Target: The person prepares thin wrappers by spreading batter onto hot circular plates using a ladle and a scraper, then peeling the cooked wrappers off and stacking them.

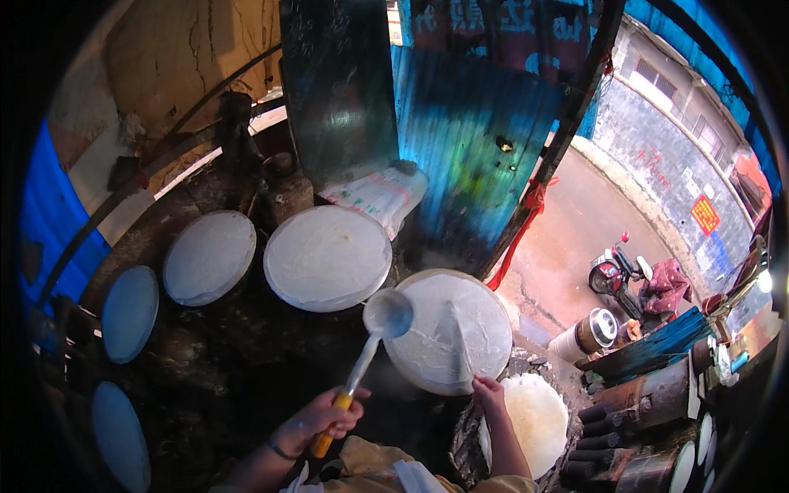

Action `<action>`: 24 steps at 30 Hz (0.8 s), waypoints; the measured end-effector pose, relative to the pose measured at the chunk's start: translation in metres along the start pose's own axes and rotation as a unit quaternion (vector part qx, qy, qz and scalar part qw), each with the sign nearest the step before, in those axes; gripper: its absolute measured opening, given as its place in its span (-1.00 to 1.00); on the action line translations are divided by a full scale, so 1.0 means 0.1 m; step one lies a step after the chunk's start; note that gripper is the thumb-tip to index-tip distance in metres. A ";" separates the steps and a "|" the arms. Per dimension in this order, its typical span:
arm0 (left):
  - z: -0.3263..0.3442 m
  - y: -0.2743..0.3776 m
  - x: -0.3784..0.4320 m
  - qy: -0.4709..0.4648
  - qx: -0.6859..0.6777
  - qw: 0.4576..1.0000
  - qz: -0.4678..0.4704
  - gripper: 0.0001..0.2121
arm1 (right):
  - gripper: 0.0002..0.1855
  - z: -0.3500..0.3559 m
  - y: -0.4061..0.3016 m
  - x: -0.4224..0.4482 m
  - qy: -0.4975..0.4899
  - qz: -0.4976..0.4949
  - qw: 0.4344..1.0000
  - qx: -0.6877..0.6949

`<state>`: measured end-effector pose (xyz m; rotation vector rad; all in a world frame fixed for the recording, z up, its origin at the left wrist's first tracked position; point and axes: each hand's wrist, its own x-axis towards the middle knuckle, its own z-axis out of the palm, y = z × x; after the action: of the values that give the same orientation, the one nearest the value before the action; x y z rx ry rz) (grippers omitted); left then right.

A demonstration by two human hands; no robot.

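Note:
My left hand (pixel 330 416) grips the yellow handle of a metal ladle (pixel 387 313). The ladle's round bowl is raised between two round pans with pale contents, overlapping the left edge of the nearer one. My right hand (pixel 488 391) is closed at the lower rim of that pan (pixel 453 326), by the end of a raised, thin streak in its whitish layer; whether the fingers pinch the layer is unclear. A second whitish round (pixel 328 257) lies up and to the left. Beside my right forearm is a pale, lightly browned flatbread or pancake (pixel 535 425) on a dark stand.
More whitish rounds (pixel 210 257) curve along the left side. A plastic sack (pixel 385 194) lies behind the pans against corrugated metal (pixel 474 142). At right are metal drums (pixel 653 394), dark cylindrical briquettes (pixel 595 440), a lidded container (pixel 596 330) and a parked scooter (pixel 622 271).

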<state>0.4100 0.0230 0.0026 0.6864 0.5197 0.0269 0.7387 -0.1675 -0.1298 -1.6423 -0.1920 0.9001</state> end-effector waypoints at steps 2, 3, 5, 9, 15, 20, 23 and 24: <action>0.08 0.17 0.24 -0.022 0.048 0.999 0.012 -0.54 | -0.78 -0.02 0.10 -0.31 -0.049 0.033 0.998 0.001; 0.21 0.26 0.40 -0.032 0.068 0.997 0.000 -0.56 | -0.78 -0.08 0.14 -0.48 -0.066 0.047 0.997 0.002; 0.33 0.21 0.72 -0.009 0.057 0.998 0.014 -0.60 | -0.77 -0.07 0.21 -0.81 -0.096 0.117 0.981 0.121; 0.53 -0.34 1.57 0.146 0.147 0.975 0.076 -0.66 | -0.76 0.20 0.75 -0.86 0.037 -0.015 0.957 0.287; 0.53 -1.60 2.07 0.291 0.266 0.899 0.194 -0.70 | -0.72 0.85 1.47 -0.07 -0.028 -0.101 0.967 0.231; 0.78 -0.77 1.52 0.252 -0.024 0.967 -0.020 -0.76 | -0.84 0.83 0.32 -0.38 -0.006 0.079 0.944 0.319; 0.74 -0.74 1.50 0.216 -0.056 0.973 -0.062 -0.86 | -0.87 0.93 0.53 -0.29 0.036 0.064 0.938 0.340; 0.74 -0.71 1.52 0.193 -0.073 0.975 -0.081 -0.89 | -0.87 1.07 0.57 -0.25 0.023 0.060 0.945 0.320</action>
<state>0.5669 -0.0476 -0.0609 0.4929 0.9376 0.0449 0.6332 -0.1162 -0.1705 -1.0698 0.2218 0.8938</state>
